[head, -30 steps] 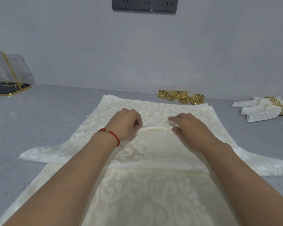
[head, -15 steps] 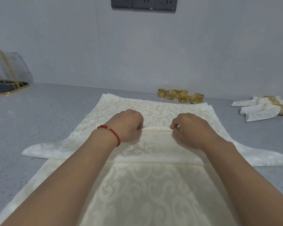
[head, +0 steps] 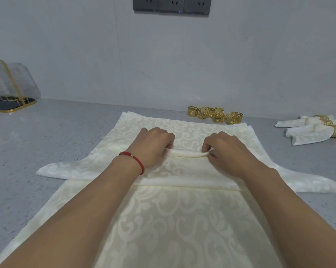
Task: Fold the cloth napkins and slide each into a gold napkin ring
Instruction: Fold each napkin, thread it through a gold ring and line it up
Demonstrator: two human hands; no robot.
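Top napkin (head: 182,171) lies on napkin pile (head: 173,219), centre of bench (head: 66,136). Left hand (head: 153,146) and right hand (head: 227,151) each pinch raised pleat (head: 188,154) along napkin's far edge; grip closed on cloth, both sides. Step in hand: likely pleating. Do well: keep pinches level, equal tension, pleat straight and same width across, lift top layer only. Gold rings (head: 215,115) wait behind pile; finished napkins (head: 314,130) far right.

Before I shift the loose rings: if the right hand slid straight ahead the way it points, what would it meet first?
Probably only flat napkin cloth; the right hand points ahead and slightly left, so the gold rings likely lie right of its line, though depth is unclear.
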